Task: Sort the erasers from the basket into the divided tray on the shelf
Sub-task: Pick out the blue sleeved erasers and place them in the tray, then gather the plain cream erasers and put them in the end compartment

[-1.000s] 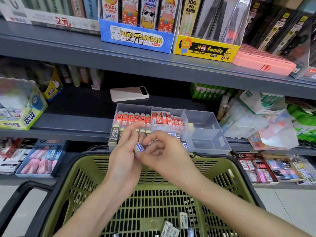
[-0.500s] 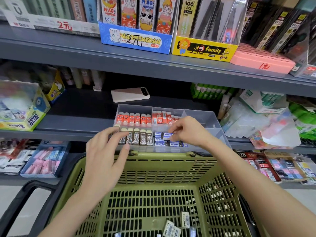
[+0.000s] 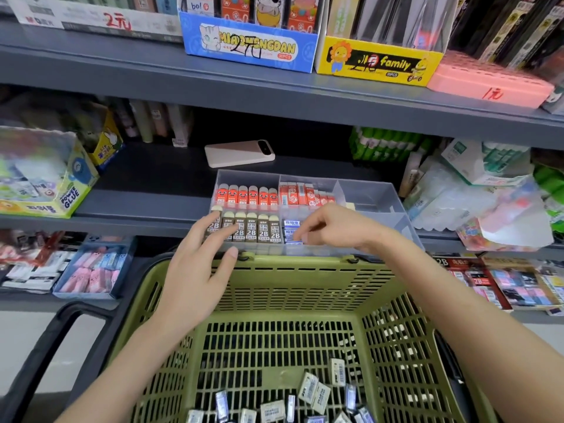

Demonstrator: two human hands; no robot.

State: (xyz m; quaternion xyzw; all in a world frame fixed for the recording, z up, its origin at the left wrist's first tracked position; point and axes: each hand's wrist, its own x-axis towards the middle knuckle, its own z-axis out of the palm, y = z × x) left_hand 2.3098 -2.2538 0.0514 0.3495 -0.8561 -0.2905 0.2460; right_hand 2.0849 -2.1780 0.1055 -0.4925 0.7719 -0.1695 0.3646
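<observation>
A clear divided tray [image 3: 374, 198] stands on the middle shelf. It holds orange erasers [image 3: 247, 195] and red erasers [image 3: 300, 193] at the back, and brown 2B erasers [image 3: 258, 228] at the front left. My right hand [image 3: 338, 228] reaches into the front middle compartment, fingertips pinching a blue-white eraser [image 3: 293, 238] among others like it. My left hand [image 3: 198, 270] hovers open with fingers spread, tips over the leftmost brown erasers. Below is the green basket [image 3: 305, 265], with several wrapped erasers [image 3: 314, 390] on its floor.
A pale phone-like slab [image 3: 239, 152] lies behind the tray. A glue box [image 3: 45, 181] stands on the left, and plastic bags of goods [image 3: 488, 206] crowd the tray's right side. The basket's black handle [image 3: 58, 337] hangs at the lower left. Stationery fills the lower shelf.
Both hands held one eraser over the basket. My right hand carried it forward into the tray's front middle compartment, while my left hand let go and spread open near the brown erasers.
</observation>
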